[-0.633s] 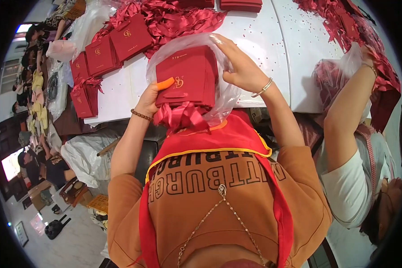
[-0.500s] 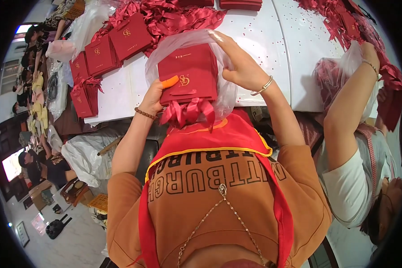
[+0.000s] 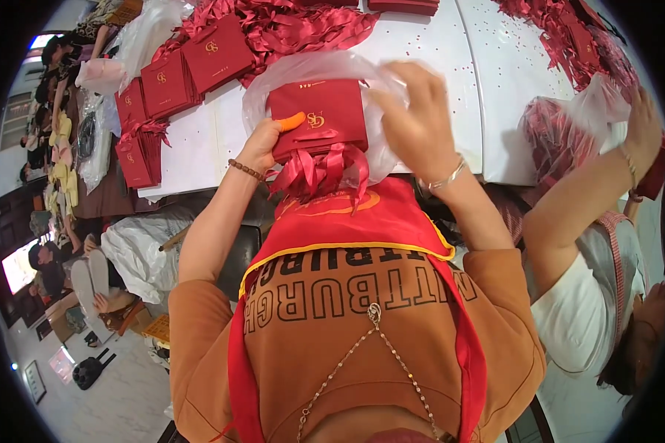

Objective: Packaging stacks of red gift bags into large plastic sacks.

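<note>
My left hand [image 3: 262, 144] grips a stack of red paper gift bags [image 3: 325, 107] at its left edge; an orange cover sits on the thumb, which lies across the top bag. Loops of shiny red ribbon [image 3: 325, 171] hang from the near end of the stack, over my apron. Around the stack is a clear plastic bag [image 3: 299, 68], its mouth reaching past the far end and the right side. Beside the plastic on the right, my right hand [image 3: 417, 122] is raised with bent fingers, smeared by motion; whether they hold the film cannot be made out.
More red gift bags [image 3: 216, 53] lie in stacks at the far left of the white table [image 3: 192, 151], beside a heap of red ribbons [image 3: 303, 33]. At right, a co-worker's arm [image 3: 591, 177] reaches by a filled clear plastic bag [image 3: 561, 129]. Small red specks dot the tabletop.
My right hand has come off the far rim of the plastic bag, moving right and nearer with fingers bending. The stack has shifted slightly right. The co-worker's hand has moved toward the right.
</note>
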`<control>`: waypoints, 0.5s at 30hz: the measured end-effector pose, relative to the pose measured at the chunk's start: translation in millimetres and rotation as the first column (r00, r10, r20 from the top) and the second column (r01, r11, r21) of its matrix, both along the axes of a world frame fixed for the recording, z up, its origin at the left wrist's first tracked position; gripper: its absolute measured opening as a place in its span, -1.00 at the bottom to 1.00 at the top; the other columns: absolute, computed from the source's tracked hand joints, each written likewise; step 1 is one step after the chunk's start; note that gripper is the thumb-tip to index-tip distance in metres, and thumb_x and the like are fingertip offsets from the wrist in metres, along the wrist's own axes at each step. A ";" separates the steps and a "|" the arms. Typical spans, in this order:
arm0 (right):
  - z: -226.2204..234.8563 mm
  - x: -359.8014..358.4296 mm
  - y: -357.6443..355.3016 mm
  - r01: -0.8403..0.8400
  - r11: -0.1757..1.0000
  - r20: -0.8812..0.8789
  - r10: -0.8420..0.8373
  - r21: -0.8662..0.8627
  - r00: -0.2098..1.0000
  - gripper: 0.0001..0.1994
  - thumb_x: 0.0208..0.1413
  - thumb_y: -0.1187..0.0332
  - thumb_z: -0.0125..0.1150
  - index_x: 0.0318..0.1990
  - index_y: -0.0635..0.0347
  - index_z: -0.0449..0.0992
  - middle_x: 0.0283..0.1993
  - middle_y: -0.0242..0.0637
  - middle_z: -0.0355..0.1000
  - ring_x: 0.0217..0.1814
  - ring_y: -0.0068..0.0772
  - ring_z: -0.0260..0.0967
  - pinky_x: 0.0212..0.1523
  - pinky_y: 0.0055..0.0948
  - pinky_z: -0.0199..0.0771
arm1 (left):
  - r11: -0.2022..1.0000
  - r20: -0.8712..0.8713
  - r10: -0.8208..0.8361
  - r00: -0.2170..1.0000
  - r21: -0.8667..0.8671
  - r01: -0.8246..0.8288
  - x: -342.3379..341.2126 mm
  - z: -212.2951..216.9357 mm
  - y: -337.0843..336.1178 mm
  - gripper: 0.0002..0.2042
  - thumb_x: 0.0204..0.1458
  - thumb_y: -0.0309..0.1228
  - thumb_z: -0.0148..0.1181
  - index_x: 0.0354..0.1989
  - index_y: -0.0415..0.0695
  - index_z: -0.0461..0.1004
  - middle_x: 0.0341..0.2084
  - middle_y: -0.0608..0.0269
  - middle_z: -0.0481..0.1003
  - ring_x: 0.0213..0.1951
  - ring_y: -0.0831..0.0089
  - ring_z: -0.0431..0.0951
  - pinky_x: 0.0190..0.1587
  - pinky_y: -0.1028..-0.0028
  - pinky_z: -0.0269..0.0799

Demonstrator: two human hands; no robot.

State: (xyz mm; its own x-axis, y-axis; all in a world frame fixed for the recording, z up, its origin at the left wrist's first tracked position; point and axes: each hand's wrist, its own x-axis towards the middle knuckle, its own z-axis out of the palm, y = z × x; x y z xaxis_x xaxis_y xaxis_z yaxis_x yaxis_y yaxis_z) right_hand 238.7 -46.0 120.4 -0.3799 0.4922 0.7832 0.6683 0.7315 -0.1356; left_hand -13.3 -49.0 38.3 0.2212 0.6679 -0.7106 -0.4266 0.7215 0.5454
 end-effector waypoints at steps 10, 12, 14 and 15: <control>-59.9 -0.7 -16.8 -0.248 0.423 -0.228 0.097 -0.872 0.969 -0.80 -0.14 0.49 -0.11 -0.29 0.29 0.29 -0.34 -0.11 0.29 -0.33 -0.18 0.25 -0.27 -0.37 0.29 | 0.989 0.091 -0.076 0.993 -0.117 0.086 -11.4 0.7 10.5 -0.71 0.08 -0.39 0.03 -0.09 -0.33 0.36 -0.13 -0.01 0.44 -0.13 0.29 0.49 -0.03 0.33 0.42; -65.0 -4.8 -18.6 -0.335 0.236 -0.364 -0.092 -0.912 0.927 -0.71 -0.12 0.48 -0.10 -0.16 0.31 0.28 -0.24 -0.15 0.31 -0.32 -0.26 0.27 -0.27 -0.38 0.30 | 0.987 0.120 -0.068 0.990 -0.138 0.085 -20.1 -12.3 15.0 -0.69 0.08 -0.35 0.04 -0.07 -0.30 0.36 -0.10 -0.02 0.42 -0.10 0.26 0.48 0.00 0.30 0.39; -77.1 -5.8 -15.2 -0.388 0.042 -0.386 -0.256 -0.921 0.886 -0.48 -0.06 0.39 -0.08 0.13 0.33 0.14 0.03 -0.28 0.25 -0.28 -0.43 0.30 -0.28 -0.45 0.32 | 0.985 0.126 -0.059 0.990 -0.157 0.079 -20.9 -13.0 16.5 -0.69 0.08 -0.35 0.04 -0.07 -0.30 0.36 -0.11 -0.02 0.43 -0.10 0.27 0.48 0.00 0.30 0.39; -80.3 -5.5 -16.9 -0.389 0.042 -0.385 -0.265 -0.920 0.884 -0.48 -0.06 0.39 -0.08 0.13 0.33 0.14 0.03 -0.28 0.25 -0.28 -0.43 0.30 -0.28 -0.45 0.32 | 0.983 0.130 -0.044 0.991 -0.169 0.066 -20.4 -12.3 17.4 -0.69 0.08 -0.36 0.04 -0.07 -0.30 0.36 -0.11 -0.02 0.43 -0.10 0.27 0.47 0.00 0.31 0.39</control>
